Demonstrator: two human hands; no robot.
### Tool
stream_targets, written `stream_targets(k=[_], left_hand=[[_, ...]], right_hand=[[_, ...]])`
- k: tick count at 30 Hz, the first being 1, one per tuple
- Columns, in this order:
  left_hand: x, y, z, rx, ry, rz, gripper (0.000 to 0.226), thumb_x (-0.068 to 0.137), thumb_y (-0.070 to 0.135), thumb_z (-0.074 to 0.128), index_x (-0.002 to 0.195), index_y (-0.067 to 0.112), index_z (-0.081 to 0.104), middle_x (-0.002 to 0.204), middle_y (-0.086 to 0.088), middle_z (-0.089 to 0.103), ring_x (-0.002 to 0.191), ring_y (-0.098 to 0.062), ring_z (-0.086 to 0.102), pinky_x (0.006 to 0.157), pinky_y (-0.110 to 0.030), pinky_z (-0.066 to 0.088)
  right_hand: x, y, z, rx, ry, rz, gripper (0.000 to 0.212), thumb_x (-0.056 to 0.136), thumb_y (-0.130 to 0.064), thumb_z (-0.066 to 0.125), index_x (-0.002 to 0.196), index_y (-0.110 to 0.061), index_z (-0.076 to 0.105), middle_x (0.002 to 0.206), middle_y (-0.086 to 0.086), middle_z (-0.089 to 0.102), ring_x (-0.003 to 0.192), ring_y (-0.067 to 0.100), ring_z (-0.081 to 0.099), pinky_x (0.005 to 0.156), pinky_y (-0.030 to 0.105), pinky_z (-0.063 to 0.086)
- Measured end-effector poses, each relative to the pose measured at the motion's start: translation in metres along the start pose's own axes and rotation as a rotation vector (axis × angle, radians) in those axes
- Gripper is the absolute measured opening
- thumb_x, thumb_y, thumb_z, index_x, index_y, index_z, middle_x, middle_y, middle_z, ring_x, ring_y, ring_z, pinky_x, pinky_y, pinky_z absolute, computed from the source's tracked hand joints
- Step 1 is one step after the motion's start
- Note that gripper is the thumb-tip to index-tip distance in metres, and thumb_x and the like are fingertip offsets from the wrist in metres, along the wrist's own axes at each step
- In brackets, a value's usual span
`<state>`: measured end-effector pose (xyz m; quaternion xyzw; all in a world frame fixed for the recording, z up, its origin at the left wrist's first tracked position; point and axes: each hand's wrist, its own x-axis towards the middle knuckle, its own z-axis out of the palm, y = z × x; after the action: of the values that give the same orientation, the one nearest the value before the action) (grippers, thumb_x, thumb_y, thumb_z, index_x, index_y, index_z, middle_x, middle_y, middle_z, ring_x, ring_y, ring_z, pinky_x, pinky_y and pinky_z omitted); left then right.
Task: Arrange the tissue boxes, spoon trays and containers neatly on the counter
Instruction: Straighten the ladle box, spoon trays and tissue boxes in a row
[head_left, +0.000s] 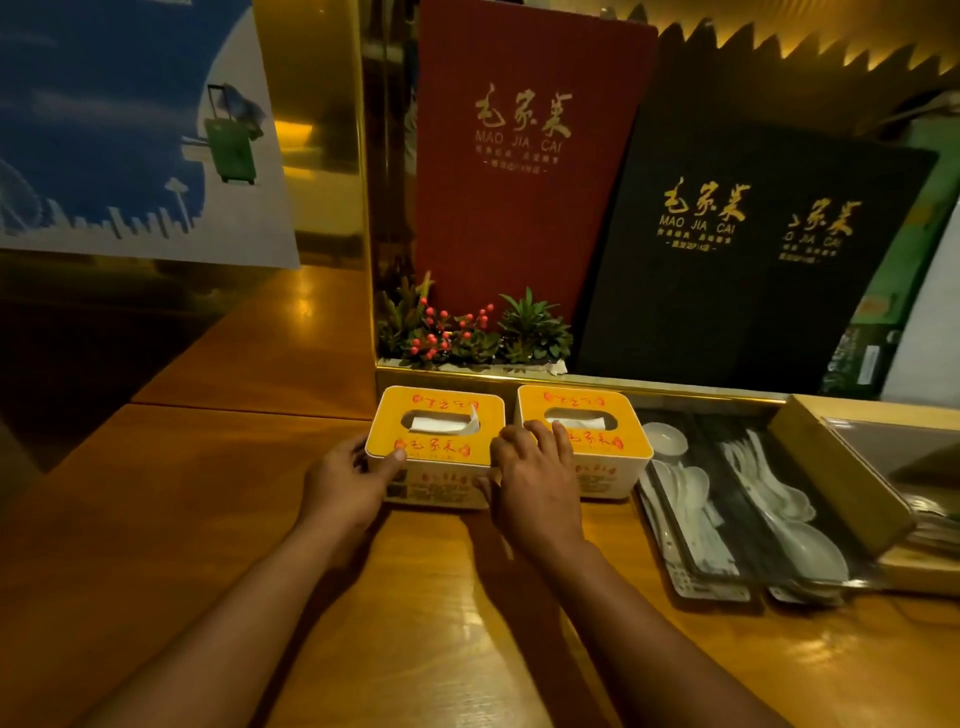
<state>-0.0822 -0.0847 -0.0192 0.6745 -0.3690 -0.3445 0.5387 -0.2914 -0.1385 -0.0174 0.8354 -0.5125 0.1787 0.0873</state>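
On the wooden counter (415, 613), the left hand (345, 483) grasps the left tissue box (436, 402) by its left side, thumb on the top rim. The right hand (530, 478) lies over the gap between the boxes, bent fingers on the right tissue box (597, 402) and thumb at the left box's front; whether it grips either I cannot tell. Both boxes are white with orange lids, red lettering and white tissue in the slot, and stand side by side before the gold ledge, with spoon trays (701, 571) of white spoons (802, 540) just to their right.
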Motion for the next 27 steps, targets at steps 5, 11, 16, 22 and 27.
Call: stream_targets(k=[5, 11, 16, 22, 27], left_hand=[[0.01, 0.004, 0.016, 0.012, 0.033, 0.024, 0.052, 0.089, 0.029, 0.074, 0.137, 0.02, 0.057, 0.132, -0.005, 0.065, 0.101, -0.012, 0.06, 0.077, -0.032, 0.056], [0.02, 0.007, 0.026, 0.033, 0.029, 0.032, 0.055, 0.088, 0.03, 0.074, 0.138, 0.021, 0.056, 0.134, -0.004, 0.064, 0.103, -0.013, 0.059, 0.074, -0.029, 0.055], [0.023, 0.005, 0.028, 0.059, 0.04, 0.031, 0.059, 0.087, 0.031, 0.075, 0.141, 0.02, 0.052, 0.137, -0.007, 0.062, 0.105, -0.014, 0.057, 0.081, -0.035, 0.057], [0.024, 0.004, 0.029, 0.074, 0.044, 0.034, 0.06, 0.087, 0.031, 0.075, 0.141, 0.019, 0.052, 0.136, -0.007, 0.062, 0.104, -0.014, 0.058, 0.081, -0.035, 0.057], [0.022, 0.004, 0.032, 0.077, 0.056, 0.033, 0.057, 0.088, 0.03, 0.075, 0.14, 0.02, 0.053, 0.136, -0.007, 0.062, 0.104, -0.014, 0.058, 0.084, -0.038, 0.058]], right_hand=[[0.01, 0.009, 0.003, -0.028, -0.008, 0.025, 0.05, 0.089, -0.048, 0.069, 0.127, -0.016, 0.065, 0.141, 0.006, 0.062, 0.143, 0.032, 0.043, 0.124, 0.058, 0.02], [0.017, 0.012, 0.005, -0.016, -0.043, 0.052, 0.055, 0.095, -0.042, 0.065, 0.141, -0.012, 0.056, 0.152, 0.009, 0.052, 0.15, 0.032, 0.034, 0.126, 0.055, 0.012], [0.019, 0.014, 0.008, 0.028, -0.055, 0.069, 0.058, 0.098, -0.041, 0.062, 0.146, -0.011, 0.05, 0.156, 0.009, 0.047, 0.153, 0.031, 0.03, 0.126, 0.054, 0.01], [0.019, 0.014, 0.004, 0.065, -0.084, 0.09, 0.059, 0.098, -0.042, 0.061, 0.148, -0.014, 0.046, 0.159, 0.007, 0.043, 0.153, 0.028, 0.028, 0.127, 0.055, 0.008], [0.017, 0.015, 0.001, 0.095, -0.101, 0.093, 0.061, 0.099, -0.041, 0.059, 0.151, -0.014, 0.044, 0.162, 0.007, 0.039, 0.153, 0.027, 0.027, 0.128, 0.053, 0.007]])
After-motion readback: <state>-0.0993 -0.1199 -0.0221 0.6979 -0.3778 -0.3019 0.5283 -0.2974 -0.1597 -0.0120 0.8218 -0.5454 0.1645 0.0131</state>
